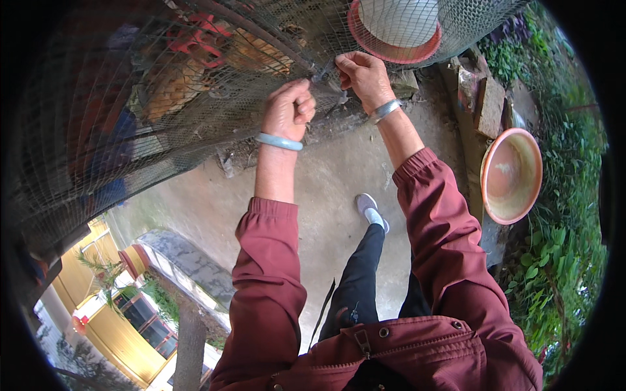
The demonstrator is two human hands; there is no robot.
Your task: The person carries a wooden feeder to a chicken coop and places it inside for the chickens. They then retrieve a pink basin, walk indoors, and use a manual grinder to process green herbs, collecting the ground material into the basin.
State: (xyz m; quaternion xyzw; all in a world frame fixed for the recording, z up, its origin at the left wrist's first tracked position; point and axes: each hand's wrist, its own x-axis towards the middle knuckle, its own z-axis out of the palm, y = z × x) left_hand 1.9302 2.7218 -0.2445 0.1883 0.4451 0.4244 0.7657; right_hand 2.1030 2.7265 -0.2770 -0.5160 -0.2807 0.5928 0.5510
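Note:
A dark mesh fence (234,100) stretches across the top, with a brown pole (266,36) running along it. At the pole's lower end a thin greyish tie (320,74) is bunched on the mesh. My left hand (288,110), with a pale bangle at the wrist, is closed at the tie's left side. My right hand (364,78), wearing a silver-coloured bracelet, pinches at its right side. Both hands appear to grip the tie, though the fingers hide its ends. A loose greyish end (342,98) hangs below, between the hands.
Behind the mesh are a white container (398,19) in a red basin (395,56), a red plastic object (200,41) and unclear brown shapes. A clay-coloured basin (511,176) sits at right near bricks (490,107) and plants. Concrete ground (327,171) lies below; a low wall (188,261) is at left.

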